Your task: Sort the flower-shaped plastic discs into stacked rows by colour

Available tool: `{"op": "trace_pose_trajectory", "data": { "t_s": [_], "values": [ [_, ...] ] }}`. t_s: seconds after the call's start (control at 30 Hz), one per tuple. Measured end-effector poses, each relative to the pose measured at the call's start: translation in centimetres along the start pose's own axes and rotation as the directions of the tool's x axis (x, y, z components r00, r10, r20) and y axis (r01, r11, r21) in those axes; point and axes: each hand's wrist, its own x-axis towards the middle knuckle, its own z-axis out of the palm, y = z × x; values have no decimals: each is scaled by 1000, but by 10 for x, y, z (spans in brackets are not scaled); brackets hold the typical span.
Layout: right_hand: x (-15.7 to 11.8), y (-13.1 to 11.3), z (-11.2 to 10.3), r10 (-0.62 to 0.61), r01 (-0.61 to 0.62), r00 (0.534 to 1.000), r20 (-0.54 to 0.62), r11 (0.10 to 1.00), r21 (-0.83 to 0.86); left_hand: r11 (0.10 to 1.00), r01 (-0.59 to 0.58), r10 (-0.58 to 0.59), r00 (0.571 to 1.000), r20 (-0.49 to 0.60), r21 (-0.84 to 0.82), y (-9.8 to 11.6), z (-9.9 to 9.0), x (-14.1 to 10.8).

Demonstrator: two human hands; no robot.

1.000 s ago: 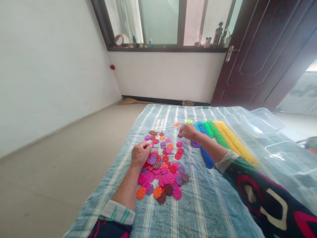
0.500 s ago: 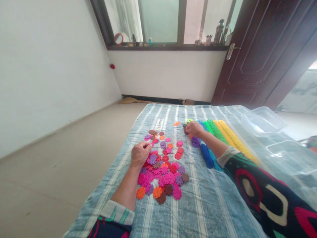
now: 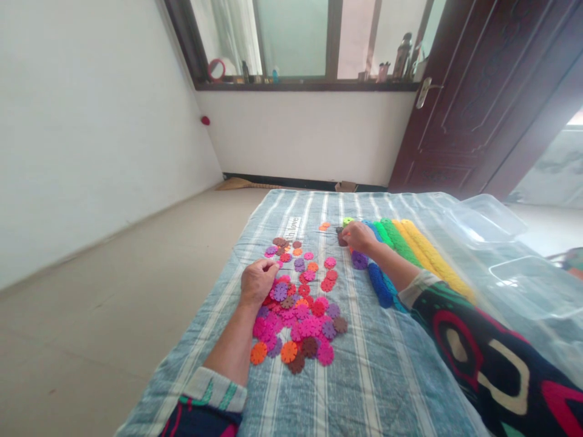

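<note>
My left hand (image 3: 259, 281) is closed in a pinch at the left edge of a loose spread of notched discs, with a pink disc at its fingertips. The spread holds pink discs (image 3: 310, 326), orange discs (image 3: 259, 352), purple and brown ones. My right hand (image 3: 358, 235) is closed at the near end of the rows, its fingertips on brown discs (image 3: 341, 238). Beside it lie purple discs (image 3: 359, 260), a blue row (image 3: 379, 285), a green row (image 3: 401, 247) and yellow rows (image 3: 435, 261) of stacked discs.
A striped cloth (image 3: 378, 376) covers the table. Two clear plastic containers stand at the right, one farther back (image 3: 487, 221) and one nearer (image 3: 537, 288). Two orange discs (image 3: 324, 226) lie near the printed label. A dark red door (image 3: 483, 103) is behind.
</note>
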Motion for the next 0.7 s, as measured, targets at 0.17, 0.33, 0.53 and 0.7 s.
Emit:
{"op": "trace_pose_trajectory", "data": {
  "t_s": [0.17, 0.33, 0.53, 0.7],
  "values": [
    [-7, 3, -8, 21, -21, 998, -57, 1000, 9, 1000, -13, 13, 1000, -5, 0, -1, 0, 0],
    [-34, -10, -9, -43, 47, 996, -78, 998, 51, 999, -13, 13, 1000, 7, 42, 1, -2, 1],
    [-99, -50, 13, -291, 305, 952, -92, 896, 322, 946, -295, 300, 954, -12, 136, 32, 9, -12],
    [-137, -70, 20, -295, 315, 948, -121, 811, 493, 942, -179, 251, 936, 246, -283, 70, 12, -31]
  ]
}}
